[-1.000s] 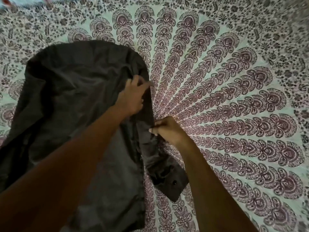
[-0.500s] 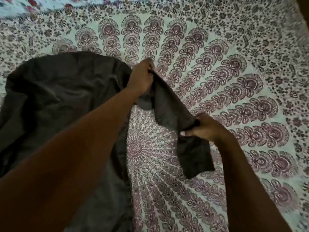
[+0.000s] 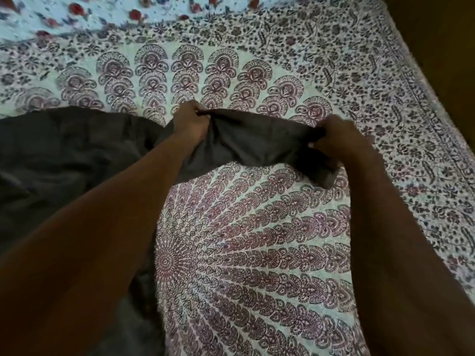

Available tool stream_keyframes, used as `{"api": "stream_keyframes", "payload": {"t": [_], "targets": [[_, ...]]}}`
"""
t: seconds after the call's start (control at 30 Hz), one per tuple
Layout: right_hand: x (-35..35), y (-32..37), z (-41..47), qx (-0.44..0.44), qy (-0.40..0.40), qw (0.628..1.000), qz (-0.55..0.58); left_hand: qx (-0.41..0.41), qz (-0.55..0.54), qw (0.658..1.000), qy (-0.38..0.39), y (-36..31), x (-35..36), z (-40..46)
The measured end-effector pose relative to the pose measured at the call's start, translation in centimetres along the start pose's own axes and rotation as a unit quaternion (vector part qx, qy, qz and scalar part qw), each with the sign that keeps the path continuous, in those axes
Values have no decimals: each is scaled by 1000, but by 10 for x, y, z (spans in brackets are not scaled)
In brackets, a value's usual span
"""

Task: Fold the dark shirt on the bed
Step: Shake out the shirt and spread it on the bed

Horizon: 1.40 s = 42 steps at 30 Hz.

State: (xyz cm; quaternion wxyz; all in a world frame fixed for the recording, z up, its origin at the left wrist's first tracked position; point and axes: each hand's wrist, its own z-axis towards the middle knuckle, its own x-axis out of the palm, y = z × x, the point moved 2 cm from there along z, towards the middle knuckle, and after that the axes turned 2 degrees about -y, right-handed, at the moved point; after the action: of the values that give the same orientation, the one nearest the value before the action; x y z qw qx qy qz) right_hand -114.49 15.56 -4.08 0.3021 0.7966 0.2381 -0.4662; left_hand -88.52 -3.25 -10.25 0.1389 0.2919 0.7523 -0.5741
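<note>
Your left hand (image 3: 191, 122) and right hand (image 3: 339, 138) each pinch the sleeve (image 3: 257, 140) of the dark shirt (image 3: 64, 155), holding it stretched above the bedspread (image 3: 257, 253) at about 12 o'clock. The shirt body lies at 9 o'clock, partly under your left forearm. Risk: uneven tension between the two grips may twist the sleeve, producing a skewed fold. Your forearm could also drag the body and wrinkle it.
</note>
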Motion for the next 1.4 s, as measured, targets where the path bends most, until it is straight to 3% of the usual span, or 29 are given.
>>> {"api": "stream_keyframes", "payload": {"t": [0.13,0.3,0.37,0.47,0.63,0.77,0.87,0.97,1.13,1.2,1.3,1.4], "targets": [[-16,12,39,31,-135,990,-6,-9,-37,999,29,-12,20,5],[16,8,53,12,-104,989,-101,19,-34,998,54,-9,44,18],[28,2,55,27,-122,990,-59,71,27,995,61,-10,53,14],[52,-14,54,125,-108,986,30,151,105,980,73,-13,67,-5],[56,-38,65,286,-213,917,175,172,130,973,79,-8,81,-15],[44,-51,77,350,-207,885,224,188,153,968,57,-6,88,-15],[35,-62,86,295,-208,900,245,196,178,963,51,-14,93,-14],[25,-65,88,257,-259,913,183,219,151,962,67,-21,100,-15],[26,-65,72,277,-305,910,44,219,72,958,173,-26,117,-21],[36,-51,57,181,-284,941,-14,231,33,961,147,-27,113,-23],[64,-14,34,8,-214,975,-65,261,15,965,33,-27,91,-35],[97,27,19,-128,-149,980,-40,257,135,956,-36,-14,53,-42]]}}
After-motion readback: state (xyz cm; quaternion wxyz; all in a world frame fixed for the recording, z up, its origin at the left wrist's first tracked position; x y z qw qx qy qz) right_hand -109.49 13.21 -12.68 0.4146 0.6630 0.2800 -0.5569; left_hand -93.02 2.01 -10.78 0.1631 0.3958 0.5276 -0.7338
